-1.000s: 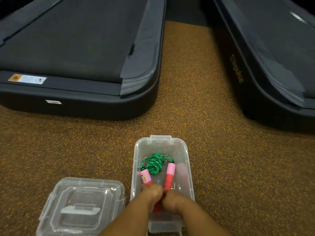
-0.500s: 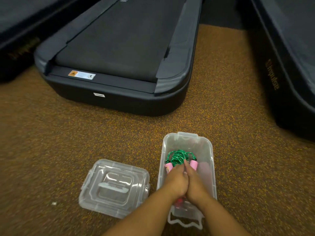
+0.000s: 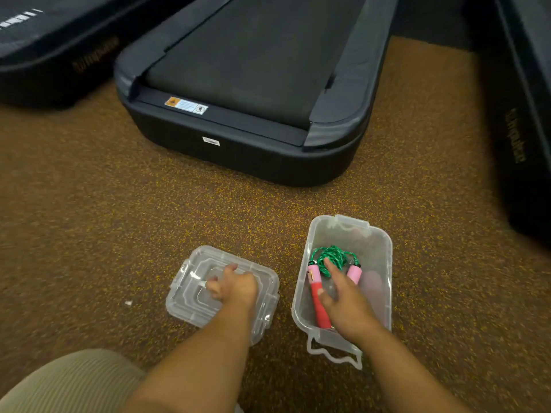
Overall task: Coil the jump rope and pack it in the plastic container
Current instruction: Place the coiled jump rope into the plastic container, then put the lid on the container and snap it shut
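1 orange-white warning label [image 3: 186, 105] on treadmill [image 3: 253, 70]

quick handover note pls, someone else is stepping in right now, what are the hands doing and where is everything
Left hand: on the clear lid, fingers curled at its centre handle; the lid lies flat on the floor, left of the container.
Right hand: open, fingers spread inside the plastic container, resting over the jump rope; not gripping.
Jump rope: the green cord is coiled at the far end of the container, with the pink-and-red handles lying beside it, all inside.
Done: rope coiled and packed.
Left: probably take the right hand out, lift the lid across and close it on the container. The latch at the near end hangs open.
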Demonstrator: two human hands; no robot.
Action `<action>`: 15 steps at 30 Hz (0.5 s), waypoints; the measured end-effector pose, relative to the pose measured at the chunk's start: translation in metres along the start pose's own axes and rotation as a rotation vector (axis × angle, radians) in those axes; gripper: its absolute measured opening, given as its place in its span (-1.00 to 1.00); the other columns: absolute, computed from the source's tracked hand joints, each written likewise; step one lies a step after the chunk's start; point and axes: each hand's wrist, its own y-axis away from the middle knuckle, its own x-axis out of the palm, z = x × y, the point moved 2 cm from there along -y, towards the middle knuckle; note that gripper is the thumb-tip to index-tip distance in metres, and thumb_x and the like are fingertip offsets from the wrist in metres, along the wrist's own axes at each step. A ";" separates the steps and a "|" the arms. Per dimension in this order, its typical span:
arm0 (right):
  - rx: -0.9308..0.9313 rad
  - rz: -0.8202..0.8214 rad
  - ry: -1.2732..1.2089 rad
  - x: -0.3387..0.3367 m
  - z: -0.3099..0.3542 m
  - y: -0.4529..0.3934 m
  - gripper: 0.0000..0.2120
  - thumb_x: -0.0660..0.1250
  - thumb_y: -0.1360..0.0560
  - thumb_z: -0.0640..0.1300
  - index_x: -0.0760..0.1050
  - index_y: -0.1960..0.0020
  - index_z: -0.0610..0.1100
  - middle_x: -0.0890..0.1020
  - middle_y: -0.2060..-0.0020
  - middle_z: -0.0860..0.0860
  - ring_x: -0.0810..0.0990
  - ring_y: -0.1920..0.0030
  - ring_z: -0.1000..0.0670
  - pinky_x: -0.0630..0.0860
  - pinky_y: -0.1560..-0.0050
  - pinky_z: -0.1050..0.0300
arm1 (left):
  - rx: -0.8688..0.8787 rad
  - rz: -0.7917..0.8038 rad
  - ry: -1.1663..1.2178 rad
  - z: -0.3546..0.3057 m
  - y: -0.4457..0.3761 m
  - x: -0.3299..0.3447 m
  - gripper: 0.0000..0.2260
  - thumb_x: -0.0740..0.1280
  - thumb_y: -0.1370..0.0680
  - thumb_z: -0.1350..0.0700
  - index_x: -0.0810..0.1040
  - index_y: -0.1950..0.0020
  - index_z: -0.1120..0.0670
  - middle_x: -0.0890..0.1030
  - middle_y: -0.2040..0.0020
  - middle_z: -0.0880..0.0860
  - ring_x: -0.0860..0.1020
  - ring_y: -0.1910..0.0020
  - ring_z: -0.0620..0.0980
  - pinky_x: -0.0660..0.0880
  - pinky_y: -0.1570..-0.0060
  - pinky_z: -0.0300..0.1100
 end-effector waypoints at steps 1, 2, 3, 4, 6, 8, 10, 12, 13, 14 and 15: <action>-0.012 0.003 0.022 -0.001 0.000 0.002 -0.42 0.24 -0.58 -0.02 0.10 -0.53 0.17 0.34 -0.44 0.01 0.33 -0.41 -0.06 0.28 -0.37 0.05 | -0.110 0.028 0.091 0.013 -0.017 0.002 -0.75 0.27 -0.49 0.14 0.50 -0.16 0.02 0.18 -0.41 0.16 0.38 -0.23 0.20 0.42 -0.26 0.06; -0.012 0.001 0.039 -0.002 -0.002 0.004 -0.43 0.24 -0.58 -0.03 0.11 -0.52 0.16 0.34 -0.45 0.00 0.33 -0.42 -0.06 0.29 -0.36 0.05 | -0.197 0.068 0.179 0.018 -0.024 0.002 -0.75 0.24 -0.48 0.09 0.48 -0.15 0.07 0.26 -0.39 0.20 0.41 -0.19 0.16 0.44 -0.22 0.07; -0.017 -0.004 0.046 -0.002 -0.003 0.006 -0.43 0.25 -0.58 -0.03 0.12 -0.52 0.16 0.34 -0.45 -0.01 0.34 -0.41 -0.06 0.30 -0.36 0.05 | -0.281 0.134 0.257 0.015 -0.013 -0.005 -0.71 0.22 -0.49 0.06 0.46 -0.16 0.13 0.38 -0.29 0.25 0.44 -0.13 0.13 0.47 -0.16 0.05; -0.012 -0.001 0.049 -0.002 -0.003 0.007 -0.43 0.25 -0.58 -0.04 0.13 -0.52 0.16 0.34 -0.46 -0.01 0.34 -0.41 -0.06 0.31 -0.37 0.04 | -0.340 0.179 0.304 0.011 -0.003 -0.012 -0.75 0.22 -0.53 0.07 0.44 -0.11 0.20 0.47 -0.10 0.28 0.47 -0.04 0.13 0.47 -0.05 0.00; 0.003 0.014 0.025 -0.002 -0.004 0.008 -0.43 0.25 -0.58 -0.04 0.13 -0.51 0.18 0.32 -0.47 0.01 0.35 -0.42 -0.07 0.32 -0.39 -0.01 | -0.384 0.246 0.344 0.007 0.005 -0.023 -0.86 0.18 -0.63 0.14 0.37 0.02 0.21 0.39 0.23 0.21 0.42 0.23 0.15 0.42 0.21 -0.06; 0.011 0.026 -0.007 -0.003 -0.005 0.009 -0.43 0.25 -0.58 -0.04 0.13 -0.50 0.21 0.31 -0.48 0.02 0.36 -0.42 -0.07 0.33 -0.40 -0.07 | -0.426 0.256 0.380 0.006 0.005 -0.022 -0.91 0.18 -0.64 0.17 0.36 -0.05 0.19 0.37 0.27 0.18 0.37 0.33 0.12 0.47 0.34 -0.08; 0.028 0.032 -0.017 -0.004 -0.006 0.010 -0.43 0.25 -0.57 -0.04 0.13 -0.50 0.23 0.34 -0.46 0.03 0.37 -0.41 -0.07 0.35 -0.39 -0.10 | -0.448 0.287 0.454 0.007 0.005 -0.023 -0.87 0.21 -0.63 0.18 0.40 -0.14 0.19 0.43 0.22 0.20 0.43 0.30 0.14 0.49 0.17 -0.05; 0.049 0.024 -0.037 -0.005 -0.005 0.010 -0.44 0.26 -0.56 -0.02 0.15 -0.48 0.27 0.39 -0.43 0.01 0.39 -0.39 -0.07 0.39 -0.36 -0.13 | -0.480 0.310 0.551 0.005 0.002 -0.020 -0.88 0.21 -0.62 0.20 0.45 -0.09 0.23 0.49 0.21 0.20 0.49 0.27 0.15 0.50 0.19 -0.02; 0.059 0.022 -0.061 -0.006 -0.006 0.011 -0.45 0.27 -0.55 -0.01 0.17 -0.46 0.29 0.41 -0.42 0.01 0.40 -0.38 -0.07 0.41 -0.34 -0.16 | -0.455 0.304 0.566 0.004 0.002 -0.020 -0.88 0.21 -0.61 0.21 0.48 -0.05 0.24 0.51 0.21 0.17 0.51 0.24 0.14 0.51 0.21 -0.05; 0.070 0.019 -0.088 -0.006 -0.006 0.011 -0.46 0.27 -0.54 0.00 0.18 -0.44 0.31 0.41 -0.41 0.01 0.39 -0.38 -0.07 0.43 -0.32 -0.19 | -0.408 0.273 0.584 0.003 0.000 -0.018 -0.87 0.23 -0.59 0.22 0.50 -0.07 0.25 0.52 0.19 0.14 0.54 0.18 0.13 0.53 0.16 -0.07; 0.075 0.017 -0.108 -0.007 -0.006 0.012 -0.47 0.27 -0.53 0.02 0.20 -0.43 0.32 0.42 -0.40 0.01 0.40 -0.38 -0.07 0.45 -0.29 -0.21 | -0.358 0.237 0.614 0.002 -0.004 -0.016 -0.80 0.27 -0.55 0.22 0.52 -0.14 0.23 0.56 0.14 0.13 0.57 0.10 0.13 0.55 0.05 -0.05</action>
